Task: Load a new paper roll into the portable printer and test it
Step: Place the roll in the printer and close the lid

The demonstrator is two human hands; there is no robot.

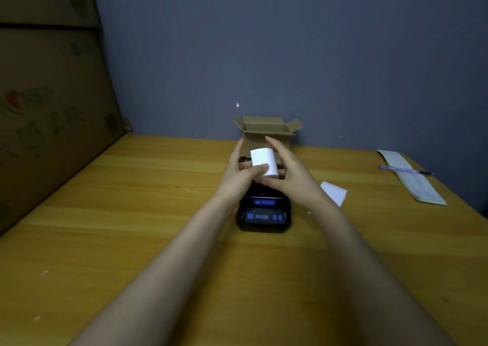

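Observation:
A white paper roll [262, 160] is held just above the back of the black portable printer [264, 215], which sits on the wooden table [132, 213] with blue-lit buttons facing me. My left hand [239, 172] grips the roll from the left, its thumb pressed across the front. My right hand [293, 174] closes on the roll from the right and below. The hands hide the printer's paper compartment, so I cannot tell how its lid stands.
A small open cardboard box [268, 130] stands behind the printer against the grey wall. A loose white paper piece [335, 192] lies right of the printer. Farther right are a notepad [412, 179] and a purple pen [404, 170]. Large cardboard boxes [47, 94] line the left edge.

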